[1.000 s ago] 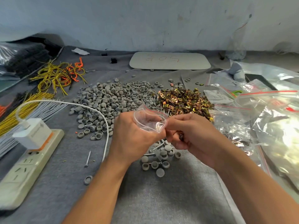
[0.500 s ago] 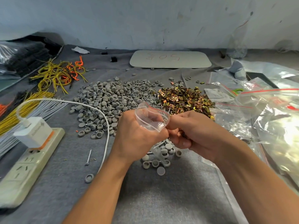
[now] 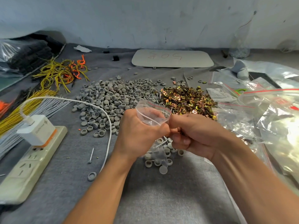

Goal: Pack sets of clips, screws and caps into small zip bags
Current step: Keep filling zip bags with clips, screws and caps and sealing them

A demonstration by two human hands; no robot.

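Centrally, clear zip bag, round grey caps

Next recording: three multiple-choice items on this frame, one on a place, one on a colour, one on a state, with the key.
1. Where does the clip pile lie relative to the cap pile?
A) left of it
B) right of it
C) nearer the person

2. What colour is the cap pile?
A) grey
B) red
C) white

3. The small zip bag is:
A) lying flat and sealed
B) held up with its mouth open
C) buried under caps

Key:
1 B, the brassy clips sit to the right of the caps.
2 A, the pile is grey throughout.
3 B, the left hand and right hand pinch it at its open mouth.
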